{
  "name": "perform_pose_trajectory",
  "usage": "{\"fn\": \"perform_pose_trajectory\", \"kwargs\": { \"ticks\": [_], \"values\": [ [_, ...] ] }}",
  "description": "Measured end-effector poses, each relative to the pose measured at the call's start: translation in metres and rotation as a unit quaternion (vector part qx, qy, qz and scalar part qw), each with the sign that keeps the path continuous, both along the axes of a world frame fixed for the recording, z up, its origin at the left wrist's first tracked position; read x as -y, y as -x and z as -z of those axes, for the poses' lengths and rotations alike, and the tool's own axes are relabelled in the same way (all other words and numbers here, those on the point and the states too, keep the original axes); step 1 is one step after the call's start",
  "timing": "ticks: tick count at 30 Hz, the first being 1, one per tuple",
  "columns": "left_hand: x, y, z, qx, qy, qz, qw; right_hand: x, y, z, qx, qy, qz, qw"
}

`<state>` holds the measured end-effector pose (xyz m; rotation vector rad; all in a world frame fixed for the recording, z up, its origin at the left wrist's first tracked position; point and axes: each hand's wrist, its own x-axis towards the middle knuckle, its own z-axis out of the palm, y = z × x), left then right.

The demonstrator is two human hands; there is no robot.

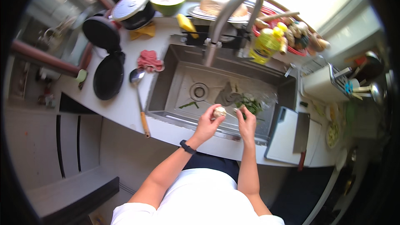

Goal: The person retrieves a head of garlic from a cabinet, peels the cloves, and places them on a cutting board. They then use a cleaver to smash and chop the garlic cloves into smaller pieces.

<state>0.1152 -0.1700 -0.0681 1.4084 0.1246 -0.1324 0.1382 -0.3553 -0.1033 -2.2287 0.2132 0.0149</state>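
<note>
Over the front part of a stainless steel sink (184, 78), my left hand (207, 124) holds a whitish garlic bulb (220, 112) between thumb and fingers. My right hand (247, 122) is a short way to its right, thumb and fingertips pinched on a small pale piece (236, 109), perhaps a clove or a bit of skin. Beyond that hand, green leafy trimmings (251, 103) lie on the sink floor against a grey cloth-like thing (229, 93). A few green stems (189, 104) are left of them, near the drain (199, 92).
The curved faucet (215, 34) arches over the sink's back. On the right, a cleaver (301, 134) lies on a white cutting board (282, 137). A ladle (140, 100), a red cloth (150, 61) and an opened black electric griddle (108, 75) lie left. Behind stands a yellow detergent bottle (265, 46).
</note>
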Motion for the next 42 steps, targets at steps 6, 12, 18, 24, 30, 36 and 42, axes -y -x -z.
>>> {"fn": "perform_pose_trajectory", "kwargs": {
  "ticks": [6, 12, 18, 24, 30, 36, 42],
  "values": [
    [-0.015, 0.015, 0.014, -0.076, 0.076, 0.005, 0.994, -0.003, 0.013, 0.009, -0.020, -0.007, 0.016, 1.000],
    [-0.027, 0.018, 0.010, -0.137, 0.122, -0.019, 0.983, -0.036, 0.014, 0.002, 0.055, -0.125, 0.043, 0.990],
    [-0.035, 0.022, 0.014, -0.083, 0.090, -0.061, 0.991, -0.078, 0.021, -0.029, -0.157, -0.381, -0.092, 0.906],
    [-0.041, 0.027, 0.004, -0.057, -0.050, -0.084, 0.994, -0.119, 0.037, -0.043, -0.171, -0.453, 0.019, 0.875],
    [-0.027, 0.038, 0.012, -0.055, -0.162, -0.126, 0.977, -0.131, 0.055, -0.036, -0.144, -0.438, 0.101, 0.882],
    [-0.021, 0.037, 0.014, -0.139, -0.032, -0.077, 0.987, -0.112, 0.065, -0.021, -0.143, -0.446, 0.116, 0.876],
    [-0.026, 0.025, 0.011, -0.200, 0.101, -0.004, 0.975, -0.089, 0.056, -0.024, -0.161, -0.473, 0.108, 0.860]
  ]
}}
